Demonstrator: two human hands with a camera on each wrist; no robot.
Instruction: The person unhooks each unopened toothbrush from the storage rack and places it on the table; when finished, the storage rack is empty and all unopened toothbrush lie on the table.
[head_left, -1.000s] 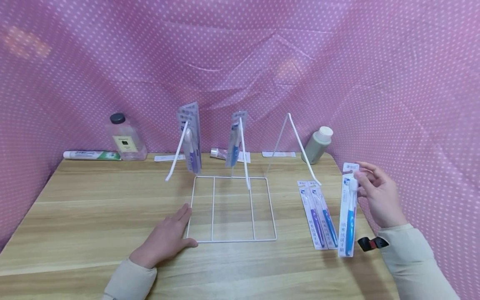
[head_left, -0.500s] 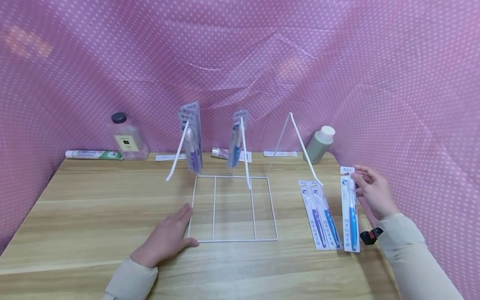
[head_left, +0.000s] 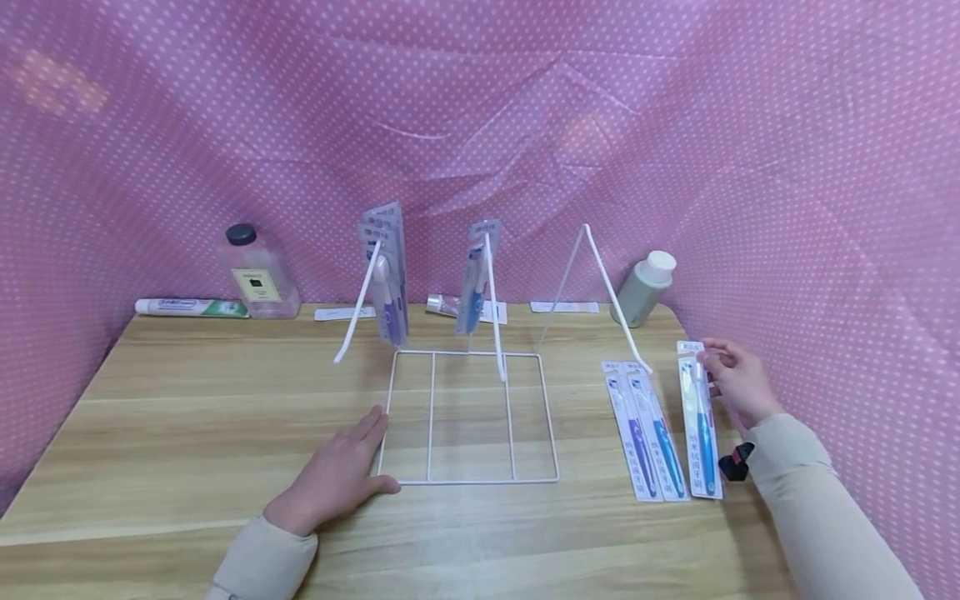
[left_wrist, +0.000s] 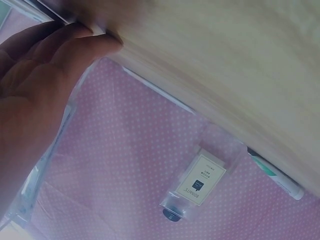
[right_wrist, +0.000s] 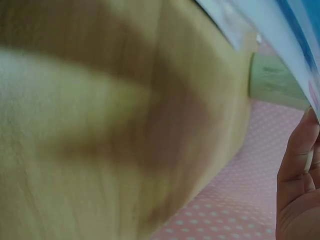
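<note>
My right hand (head_left: pixel 738 385) pinches the upper right edge of a packaged blue toothbrush (head_left: pixel 702 425) at the table's right side; its lower end is close to the tabletop. Just left of it lie two packaged toothbrushes side by side, a purple toothbrush (head_left: pixel 632 433) and a blue one. My left hand (head_left: pixel 337 473) rests flat with fingers straight, touching the left side of a white wire rack (head_left: pixel 480 482). Several packaged toothbrushes (head_left: pixel 386 279) hang on the rack's left arm, and a blue packaged toothbrush (head_left: pixel 474 279) hangs on the middle arm. The right arm (head_left: pixel 611 292) bears nothing.
Along the back edge stand a pink bottle (head_left: pixel 264 287) with a black cap and a grey-green bottle (head_left: pixel 642 290) with a white cap. A toothpaste tube (head_left: pixel 191 307) lies at the back left. A pink dotted cloth (head_left: pixel 480 108) encloses the table.
My right hand has lowered the packaged toothbrush toward the table, beside the two lying there, and turned it slightly. My left hand stays by the rack.
</note>
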